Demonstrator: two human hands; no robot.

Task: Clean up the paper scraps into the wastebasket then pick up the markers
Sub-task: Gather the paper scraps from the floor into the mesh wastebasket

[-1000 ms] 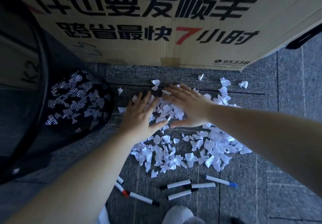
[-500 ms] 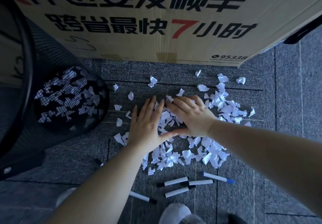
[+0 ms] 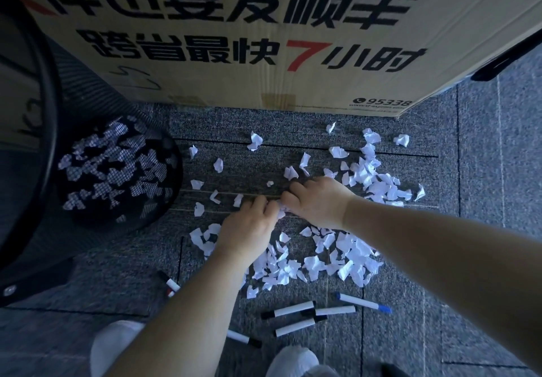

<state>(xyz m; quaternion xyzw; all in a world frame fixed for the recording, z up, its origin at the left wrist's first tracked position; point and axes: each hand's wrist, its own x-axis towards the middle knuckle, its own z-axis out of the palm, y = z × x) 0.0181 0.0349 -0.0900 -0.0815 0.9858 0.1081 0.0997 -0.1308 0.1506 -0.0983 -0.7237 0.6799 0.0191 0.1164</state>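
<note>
Item: torn white paper scraps (image 3: 296, 262), strewn on grey carpet. Left hand (image 3: 247, 227) and right hand (image 3: 318, 202), fingers curled, knuckles touching, bunch a handful between them. Black mesh wastebasket (image 3: 117, 168), part-filled, lies leftward, nearer the left hand.

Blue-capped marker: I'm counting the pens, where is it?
Head view, lower right: the blue-capped marker lies on the carpet, just right of three black-capped markers.

Both forearms reach fwd & down, bare. Left hand (image 3: 249, 231) & right hand (image 3: 318, 202) palms down, fingers curled under, fingertips meeting, knuckles up, wrists roughly straight.
</note>
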